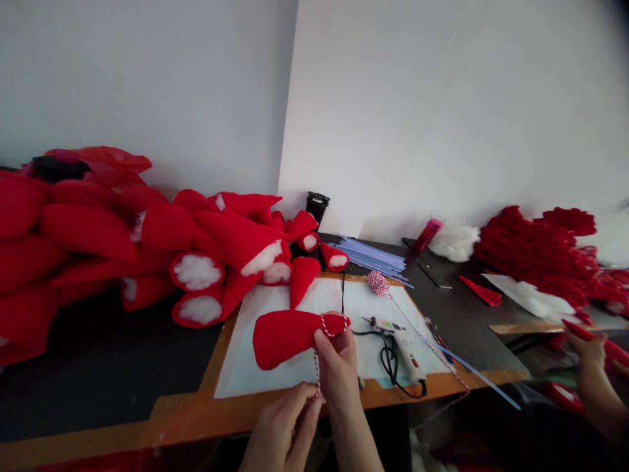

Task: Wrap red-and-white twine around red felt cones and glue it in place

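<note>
My right hand (340, 367) is closed round the narrow end of a red cone-shaped felt piece (282, 335), whose wide end points left. Red-and-white twisted cord (317, 367) loops round the tip and hangs down. Lower and to the left, my left hand (289, 423) pinches that cord between thumb and fingers. White paper (236, 367) lies on the table under the felt piece. Right of my hands rests a glue gun (405, 351) with a black cable. Behind it sits a ball of the same cord (378, 283), its strand trailing over the table edge.
Many stuffed red cones (196, 272) are heaped on the left. Pale glue sticks (376, 257) lie at the back, near a black container (317, 204). White stuffing (455, 242) and a dark red pile (533, 255) stand right. Another person's hand (587, 351) holds red fabric at far right.
</note>
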Tool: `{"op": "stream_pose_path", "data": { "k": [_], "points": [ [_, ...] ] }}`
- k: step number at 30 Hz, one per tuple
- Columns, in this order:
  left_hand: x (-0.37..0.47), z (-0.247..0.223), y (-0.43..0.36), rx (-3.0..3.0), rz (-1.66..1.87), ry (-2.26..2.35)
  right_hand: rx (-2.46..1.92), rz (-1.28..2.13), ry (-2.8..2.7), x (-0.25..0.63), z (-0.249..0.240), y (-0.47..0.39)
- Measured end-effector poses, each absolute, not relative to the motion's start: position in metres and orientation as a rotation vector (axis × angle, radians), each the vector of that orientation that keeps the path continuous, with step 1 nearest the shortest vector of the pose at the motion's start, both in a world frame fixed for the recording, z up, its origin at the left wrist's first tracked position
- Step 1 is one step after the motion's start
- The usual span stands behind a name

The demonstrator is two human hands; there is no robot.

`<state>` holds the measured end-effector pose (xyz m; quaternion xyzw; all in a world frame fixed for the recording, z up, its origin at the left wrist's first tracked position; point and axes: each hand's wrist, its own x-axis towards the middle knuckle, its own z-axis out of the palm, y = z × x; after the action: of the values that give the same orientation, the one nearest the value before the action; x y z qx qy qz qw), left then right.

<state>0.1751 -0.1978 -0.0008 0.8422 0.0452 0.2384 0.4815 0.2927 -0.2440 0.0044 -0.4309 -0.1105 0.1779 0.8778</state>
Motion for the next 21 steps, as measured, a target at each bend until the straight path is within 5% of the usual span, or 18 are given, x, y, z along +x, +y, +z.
{"op": "stream_pose_path", "data": {
  "k": [13,21],
  "points": [
    [0.167,0.054,-0.127,2.118,0.708,0.218,-1.193,0.327,-0.465,0.290,0.005,-0.267],
    [0.184,0.046,-0.099,1.946,0.522,0.237,-0.926,0.626,-0.350,0.287,0.021,-0.284]
  ]
}}
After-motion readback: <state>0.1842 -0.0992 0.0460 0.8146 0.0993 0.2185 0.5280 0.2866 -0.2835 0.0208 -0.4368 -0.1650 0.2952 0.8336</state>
